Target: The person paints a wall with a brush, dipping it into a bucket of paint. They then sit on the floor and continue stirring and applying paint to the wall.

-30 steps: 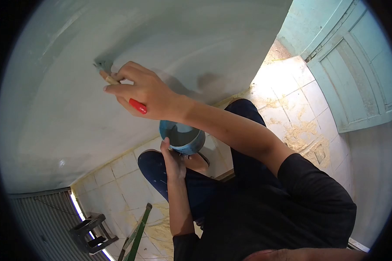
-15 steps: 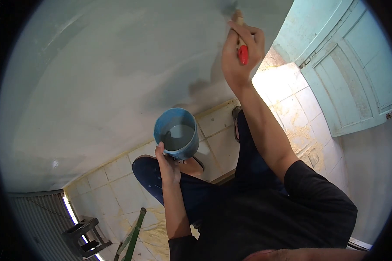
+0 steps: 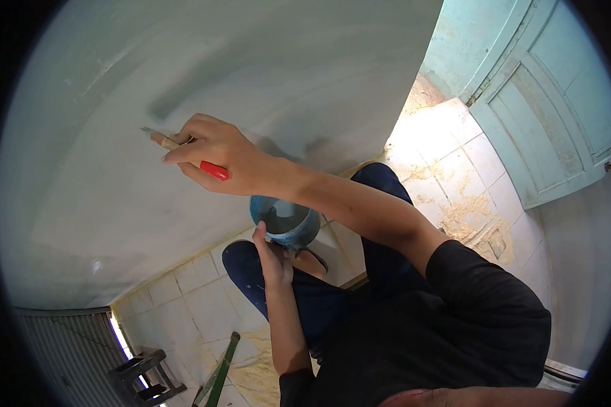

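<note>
My right hand (image 3: pixel 214 154) is closed round a paintbrush (image 3: pixel 214 170) with a red handle end and a pale wooden part. The brush tip points left, at the grey wall (image 3: pixel 102 190), where a darker wet-looking band runs above the hand. Below, my left hand (image 3: pixel 273 261) holds a blue bucket (image 3: pixel 302 235) by its side, thumb at the rim. Grey liquid shows inside the bucket, and my right forearm covers part of its top.
A pale blue door (image 3: pixel 550 115) stands at the right, beside a tiled floor (image 3: pixel 485 159) with yellowish residue. At the lower left are a dark stool-like object (image 3: pixel 142 376), a green bar (image 3: pixel 224 370) and a corrugated panel (image 3: pixel 64 353). My knees are bent below the bucket.
My right hand has swept the brush left and down across the wall from the upper right, leaving a darker band. The bucket and my left hand appear slightly further right and lower.
</note>
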Demonstrator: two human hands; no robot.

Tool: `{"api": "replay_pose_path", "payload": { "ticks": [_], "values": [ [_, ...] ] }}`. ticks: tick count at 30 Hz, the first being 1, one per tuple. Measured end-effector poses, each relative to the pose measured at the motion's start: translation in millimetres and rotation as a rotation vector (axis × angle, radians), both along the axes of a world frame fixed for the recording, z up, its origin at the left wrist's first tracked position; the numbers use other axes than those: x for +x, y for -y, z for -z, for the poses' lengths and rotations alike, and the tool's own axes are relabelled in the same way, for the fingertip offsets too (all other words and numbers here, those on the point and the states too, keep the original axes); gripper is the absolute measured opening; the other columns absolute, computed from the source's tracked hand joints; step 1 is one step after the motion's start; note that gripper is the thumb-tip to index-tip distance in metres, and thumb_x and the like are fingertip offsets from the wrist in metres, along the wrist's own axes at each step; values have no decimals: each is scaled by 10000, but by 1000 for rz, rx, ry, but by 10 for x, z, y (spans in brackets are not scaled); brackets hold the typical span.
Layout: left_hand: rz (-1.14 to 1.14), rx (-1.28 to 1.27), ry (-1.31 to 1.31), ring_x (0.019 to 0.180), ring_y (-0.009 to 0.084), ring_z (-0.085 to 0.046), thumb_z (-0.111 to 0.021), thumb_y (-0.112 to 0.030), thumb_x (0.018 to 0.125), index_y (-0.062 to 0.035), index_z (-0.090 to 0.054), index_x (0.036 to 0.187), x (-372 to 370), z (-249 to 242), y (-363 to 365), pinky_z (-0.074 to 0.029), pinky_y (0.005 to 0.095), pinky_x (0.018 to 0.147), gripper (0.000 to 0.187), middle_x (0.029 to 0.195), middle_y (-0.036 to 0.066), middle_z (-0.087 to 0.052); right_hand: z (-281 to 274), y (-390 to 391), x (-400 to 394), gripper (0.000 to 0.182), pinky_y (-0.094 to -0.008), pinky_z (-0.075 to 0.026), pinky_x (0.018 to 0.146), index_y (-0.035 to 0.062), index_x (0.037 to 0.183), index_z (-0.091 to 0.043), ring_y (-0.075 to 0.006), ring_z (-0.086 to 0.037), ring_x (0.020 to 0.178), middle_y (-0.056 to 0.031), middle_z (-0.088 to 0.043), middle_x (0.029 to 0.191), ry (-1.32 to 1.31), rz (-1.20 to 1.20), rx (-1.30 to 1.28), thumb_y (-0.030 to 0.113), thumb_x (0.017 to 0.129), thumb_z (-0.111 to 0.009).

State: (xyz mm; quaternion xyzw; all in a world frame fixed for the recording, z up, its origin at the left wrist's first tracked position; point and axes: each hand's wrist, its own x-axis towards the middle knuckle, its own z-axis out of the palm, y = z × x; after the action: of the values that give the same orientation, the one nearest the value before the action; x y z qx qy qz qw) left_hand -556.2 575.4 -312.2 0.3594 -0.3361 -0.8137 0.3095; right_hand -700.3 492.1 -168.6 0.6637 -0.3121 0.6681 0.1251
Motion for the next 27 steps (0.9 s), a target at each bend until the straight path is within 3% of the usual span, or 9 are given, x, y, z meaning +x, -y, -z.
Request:
{"api": "replay_pose_path", "payload": {
  "ticks": [6,13,15,16,18,21,23,27],
  "values": [
    [-9,-20,1,1457,313,-395,-591,-657,944,-71,-431,1532,25,132,53,-288,447,1205,846,1555,124,-468,-54,-19,-764,269,-313,-551,719,86,1029,-791,-209,-670,787,-87,-670,853,219,272,-78,-88,845,-704],
    [-21,-12,30,1464,313,-381,-598,-680,931,-78,-429,1531,62,134,56,-286,449,1203,867,1566,127,-451,-1,-470,-1535,243,-276,-543,690,52,1013,-789,-161,-678,752,-105,-690,860,286,450,-168,-103,857,-686],
    [-24,-8,22,1467,313,-376,-601,-677,931,-78,-427,1531,88,149,68,-282,458,1205,866,1570,127,-446,-54,-600,-1628,230,-341,-525,683,87,997,-783,-261,-664,762,-109,-670,858,306,771,-150,-61,837,-708],
    [-22,-7,20,1471,313,-372,-605,-673,931,-78,-425,1531,104,162,66,-277,467,1207,865,1574,128,-440,-70,-646,-1596,230,-341,-525,683,87,997,-783,-261,-664,762,-109,-670,858,298,763,-153,-61,837,-708],
    [-52,-16,13,1470,315,-372,-609,-673,928,-76,-423,1533,99,181,57,-275,473,1207,870,1575,129,-439,-83,-742,-1488,225,-360,-518,683,100,989,-780,-277,-646,776,-114,-654,876,277,1020,-161,-38,829,-702],
    [-67,-24,6,1471,320,-371,-619,-672,922,-75,-415,1538,101,179,47,-272,488,1208,883,1575,130,-439,-80,-524,-1276,230,-368,-517,666,97,971,-796,-264,-662,769,-108,-646,852,104,976,-213,-46,812,-712],
    [-58,-21,4,1472,323,-370,-625,-672,918,-75,-410,1541,116,189,70,-271,496,1208,889,1574,130,-440,-60,-260,-1026,228,-411,-523,694,110,945,-784,-309,-635,778,-111,-626,862,24,981,-120,-25,773,-718],
    [-58,16,-15,1481,327,-360,-638,-668,909,-75,-409,1542,95,205,94,-264,506,1210,897,1577,127,-439,-84,98,-453,216,-425,-521,704,89,911,-747,-316,-621,810,-126,-619,888,-25,850,-101,-30,732,-728]
  ]
}}
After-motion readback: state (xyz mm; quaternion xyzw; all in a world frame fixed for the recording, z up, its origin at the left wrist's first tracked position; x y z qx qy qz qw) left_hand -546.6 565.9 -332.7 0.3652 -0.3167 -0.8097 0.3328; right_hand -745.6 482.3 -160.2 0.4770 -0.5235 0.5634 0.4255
